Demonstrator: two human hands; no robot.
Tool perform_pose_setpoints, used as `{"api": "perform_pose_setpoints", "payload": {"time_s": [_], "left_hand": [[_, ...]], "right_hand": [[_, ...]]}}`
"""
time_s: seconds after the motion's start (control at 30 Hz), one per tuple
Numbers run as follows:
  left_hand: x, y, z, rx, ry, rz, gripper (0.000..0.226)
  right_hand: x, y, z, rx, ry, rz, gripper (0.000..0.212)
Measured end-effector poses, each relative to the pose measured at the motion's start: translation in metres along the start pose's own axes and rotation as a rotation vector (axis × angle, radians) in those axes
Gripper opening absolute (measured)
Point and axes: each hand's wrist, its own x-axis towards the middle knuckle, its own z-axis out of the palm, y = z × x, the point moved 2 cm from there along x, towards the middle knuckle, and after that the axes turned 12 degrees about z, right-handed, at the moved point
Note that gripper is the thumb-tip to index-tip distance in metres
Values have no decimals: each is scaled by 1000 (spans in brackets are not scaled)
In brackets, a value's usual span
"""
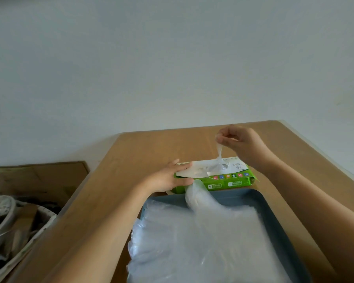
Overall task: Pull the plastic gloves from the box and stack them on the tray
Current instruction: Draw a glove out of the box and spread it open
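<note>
A green and white glove box [231, 180] lies on the wooden table just beyond a grey tray [268, 203]. My left hand [168, 176] grips the box's left end, fingers on top and thumb along its front. My right hand [239, 141] is raised above the box and pinches a thin clear plastic glove [220, 158] that stretches up out of the slot. A thick stack of clear gloves [196, 242] fills the tray and spills over its left rim, with one glove's fingers reaching toward the box.
The wooden table [131, 160] stands against a plain white wall. To its left on the floor are a cardboard box [39, 178] and a white basket [18, 221] of mixed items. The tray lies close to the table's near side.
</note>
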Motion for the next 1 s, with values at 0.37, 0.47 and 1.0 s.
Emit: {"api": "perform_pose_setpoints", "payload": {"time_s": [0.37,0.47,1.0], "left_hand": [[3,-2,-4,90,-44,-7,63],[-2,17,-17,21,16,8,46],[-79,172,12,-576,330,328,13]], "right_hand": [[-52,-75,-27,445,20,-123,7],[-64,-88,-35,435,37,-151,7],[-121,-138,-60,381,81,39,15]]}}
